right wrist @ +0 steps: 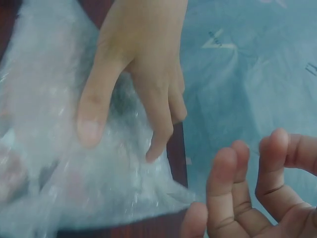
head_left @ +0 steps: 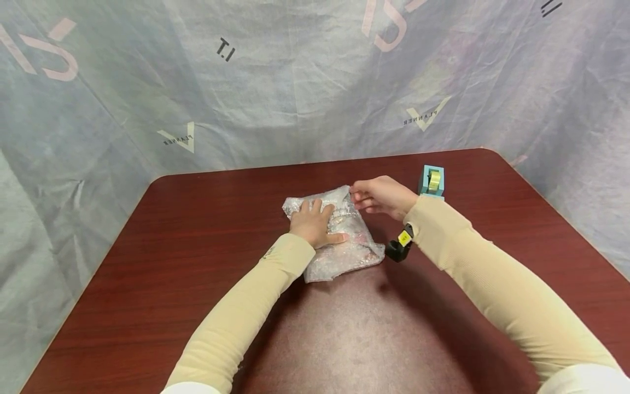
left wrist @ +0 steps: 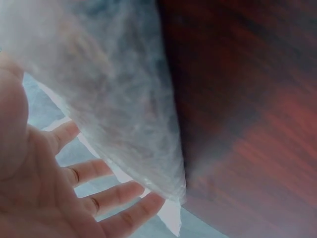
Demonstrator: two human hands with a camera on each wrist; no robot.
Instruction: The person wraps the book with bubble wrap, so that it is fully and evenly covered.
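A flat package in clear bubble wrap (head_left: 339, 262) lies on the table, with faint pink patches showing through. My left hand (head_left: 311, 223) rests on it with fingers spread and thumb out to the right. In the left wrist view, the fingers (left wrist: 121, 198) reach along the edge of the wrap. Beside the package's far right corner is my right hand (head_left: 381, 196), its fingers bent and fingertips right at the wrap's edge. The right wrist view shows these curled fingers (right wrist: 223, 173) close to the wrap's corner; I cannot tell whether they pinch anything.
A light-blue tape dispenser (head_left: 425, 180) with a yellowish roll stands behind my right wrist. A black wrist camera (head_left: 398, 246) hangs under that wrist near the package. Grey printed cloth (head_left: 295, 82) rises behind the dark red table (head_left: 206, 273).
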